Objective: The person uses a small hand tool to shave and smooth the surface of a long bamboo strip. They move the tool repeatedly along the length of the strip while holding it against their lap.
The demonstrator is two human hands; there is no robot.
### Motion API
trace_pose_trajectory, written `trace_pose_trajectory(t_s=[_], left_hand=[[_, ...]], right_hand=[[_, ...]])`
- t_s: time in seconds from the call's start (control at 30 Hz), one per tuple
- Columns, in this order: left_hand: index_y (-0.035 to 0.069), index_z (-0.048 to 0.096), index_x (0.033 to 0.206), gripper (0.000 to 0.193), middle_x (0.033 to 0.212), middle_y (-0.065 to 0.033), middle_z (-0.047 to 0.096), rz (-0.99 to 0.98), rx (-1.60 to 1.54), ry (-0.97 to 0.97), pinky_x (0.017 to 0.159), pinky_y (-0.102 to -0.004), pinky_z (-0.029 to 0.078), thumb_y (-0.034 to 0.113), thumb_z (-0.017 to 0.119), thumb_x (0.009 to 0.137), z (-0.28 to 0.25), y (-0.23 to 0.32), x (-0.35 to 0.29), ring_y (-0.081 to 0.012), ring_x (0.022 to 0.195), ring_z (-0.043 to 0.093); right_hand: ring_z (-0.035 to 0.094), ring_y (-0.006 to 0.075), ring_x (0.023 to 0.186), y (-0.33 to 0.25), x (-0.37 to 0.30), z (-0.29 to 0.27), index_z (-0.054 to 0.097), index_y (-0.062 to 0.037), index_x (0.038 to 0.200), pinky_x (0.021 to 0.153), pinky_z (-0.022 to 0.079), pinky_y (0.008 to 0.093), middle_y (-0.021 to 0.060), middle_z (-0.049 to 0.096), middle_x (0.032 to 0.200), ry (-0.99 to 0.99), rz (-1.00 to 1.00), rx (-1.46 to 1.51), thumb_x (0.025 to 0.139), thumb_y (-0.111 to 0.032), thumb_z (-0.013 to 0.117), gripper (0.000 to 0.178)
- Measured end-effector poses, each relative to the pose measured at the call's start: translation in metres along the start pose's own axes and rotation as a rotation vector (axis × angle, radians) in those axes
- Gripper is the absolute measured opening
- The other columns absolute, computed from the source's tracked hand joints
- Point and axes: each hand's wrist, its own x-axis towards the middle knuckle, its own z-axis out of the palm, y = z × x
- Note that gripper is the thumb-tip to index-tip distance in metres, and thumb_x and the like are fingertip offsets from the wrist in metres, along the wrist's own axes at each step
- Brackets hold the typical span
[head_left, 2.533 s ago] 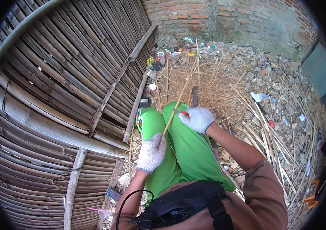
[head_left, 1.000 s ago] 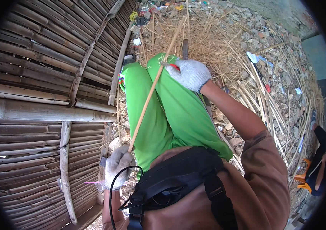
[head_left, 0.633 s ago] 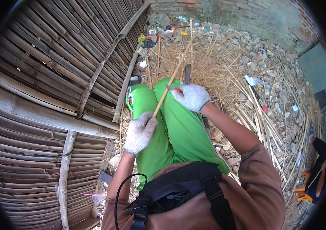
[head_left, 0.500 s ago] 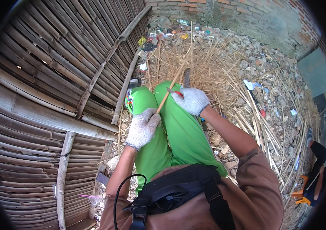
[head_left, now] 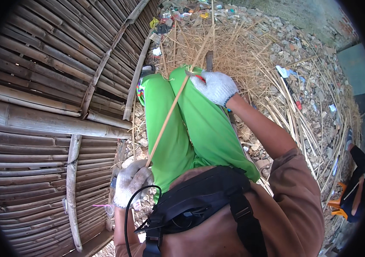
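A long thin bamboo strip (head_left: 168, 116) runs slantwise over my green-trousered legs. My left hand (head_left: 132, 182), in a white knitted glove, is closed round its near end beside my left hip. My right hand (head_left: 217, 87), gloved alike, is closed on a knife (head_left: 197, 76) with a red handle over my right knee. Its dark blade lies against the strip, and pale shavings curl there. Most of the knife's handle is hidden in the glove. The strip's far part reaches out past my knees over the straw.
To the left stands a bamboo slat wall (head_left: 41, 115). Straw and shavings (head_left: 229, 51) cover the ground ahead. Split bamboo strips (head_left: 296, 115) lie on rubble to the right. At the far right another person's arm (head_left: 357, 167) shows beside an orange stool (head_left: 338, 207).
My left hand has drawn back toward my left hip with the strip's end, so more strip shows between the hands. My right hand with the knife stays over the knee.
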Motion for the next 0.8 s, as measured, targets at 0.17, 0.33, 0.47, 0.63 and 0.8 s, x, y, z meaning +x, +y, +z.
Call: trace_pose_trajectory(t_s=[0.17, 0.33, 0.47, 0.63, 0.8], left_hand=[[-0.007, 0.068, 0.129, 0.037, 0.081, -0.0035, 0.070, 0.088, 0.099, 0.006, 0.040, -0.0239, 0.039, 0.024, 0.058, 0.112, 0.033, 0.041, 0.069, -0.0059, 0.048, 0.052], [0.001, 0.071, 0.116, 0.030, 0.080, -0.0027, 0.070, 0.170, 0.193, -0.009, 0.041, -0.0276, 0.044, 0.028, 0.058, 0.111, 0.058, 0.076, 0.155, -0.0084, 0.048, 0.054], [0.005, 0.071, 0.107, 0.028, 0.079, -0.0022, 0.069, 0.169, 0.259, -0.026, 0.042, -0.0300, 0.046, 0.030, 0.058, 0.110, 0.058, 0.075, 0.165, -0.0103, 0.048, 0.056], [-0.001, 0.071, 0.119, 0.032, 0.077, -0.0024, 0.067, 0.227, 0.304, -0.020, 0.044, -0.0276, 0.043, 0.026, 0.059, 0.110, 0.032, 0.044, 0.104, -0.0082, 0.049, 0.055], [-0.004, 0.073, 0.120, 0.036, 0.080, -0.0095, 0.071, 0.172, 0.446, 0.042, 0.063, -0.0345, 0.053, 0.029, 0.062, 0.110, 0.002, 0.007, 0.029, -0.0172, 0.060, 0.063]], right_hand=[[0.074, 0.0507, 0.092, -0.005, 0.006, -0.001, 0.077, -0.0057, 0.099, 0.084, 0.058, 0.0611, 0.0306, 0.075, 0.094, -0.037, -0.022, -0.036, 0.107, -0.065, 0.049, 0.066], [0.076, 0.0488, 0.092, -0.009, 0.006, -0.006, 0.078, -0.0061, 0.100, 0.084, 0.059, 0.0603, 0.0292, 0.076, 0.095, -0.031, -0.016, -0.075, 0.107, -0.064, 0.051, 0.064], [0.076, 0.0478, 0.091, -0.007, 0.008, -0.005, 0.078, -0.0054, 0.102, 0.084, 0.060, 0.0597, 0.0289, 0.077, 0.095, -0.031, -0.001, -0.102, 0.108, -0.064, 0.051, 0.065], [0.078, 0.0469, 0.087, -0.003, 0.003, -0.001, 0.078, -0.0054, 0.099, 0.080, 0.061, 0.0603, 0.0286, 0.077, 0.091, 0.007, 0.015, -0.083, 0.107, -0.067, 0.047, 0.070], [0.076, 0.0488, 0.091, 0.000, -0.006, -0.006, 0.080, -0.0063, 0.104, 0.082, 0.061, 0.0605, 0.0290, 0.077, 0.095, 0.018, 0.056, -0.041, 0.107, -0.068, 0.048, 0.070]])
